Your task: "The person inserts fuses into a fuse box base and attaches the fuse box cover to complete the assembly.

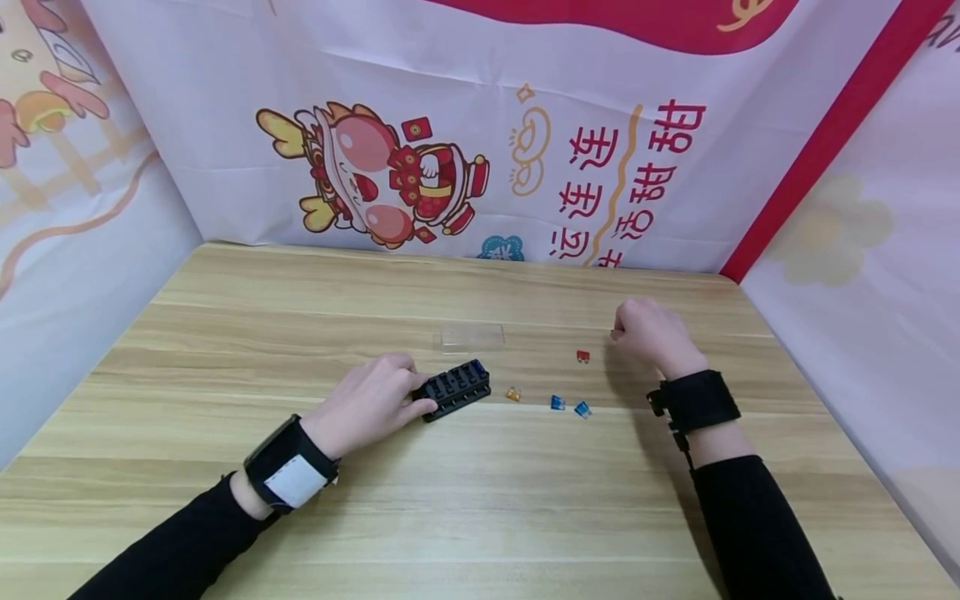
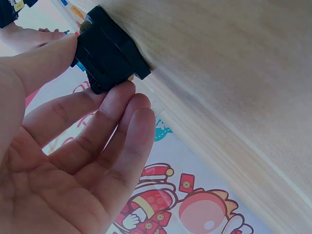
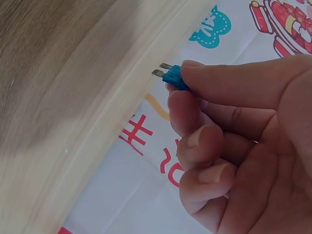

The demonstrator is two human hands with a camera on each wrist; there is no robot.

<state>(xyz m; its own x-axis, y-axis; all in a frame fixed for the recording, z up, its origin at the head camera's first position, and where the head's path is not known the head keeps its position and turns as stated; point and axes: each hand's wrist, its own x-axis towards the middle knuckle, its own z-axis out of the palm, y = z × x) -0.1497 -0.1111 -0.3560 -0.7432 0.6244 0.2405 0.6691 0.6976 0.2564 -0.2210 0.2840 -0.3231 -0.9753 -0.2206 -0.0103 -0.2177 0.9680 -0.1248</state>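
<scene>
My left hand (image 1: 375,398) grips one end of a black fuse block (image 1: 456,389), thumb on the near side and fingers on the far side. In the left wrist view the end of the fuse block (image 2: 109,51) sits between thumb and fingertips. My right hand (image 1: 654,335) is at the right, over the table. In the right wrist view its thumb and index finger pinch a blue blade fuse (image 3: 174,78), two metal prongs pointing outward; the other fingers are curled. On the table between the hands lie an orange fuse (image 1: 513,394), a red fuse (image 1: 582,356) and two blue fuses (image 1: 557,402).
A clear plastic cover (image 1: 471,337) lies behind the fuse block on the wooden table (image 1: 480,517). Printed cloth (image 1: 450,58) hangs along the back edge and both sides. Each wrist wears a black strap (image 1: 697,408).
</scene>
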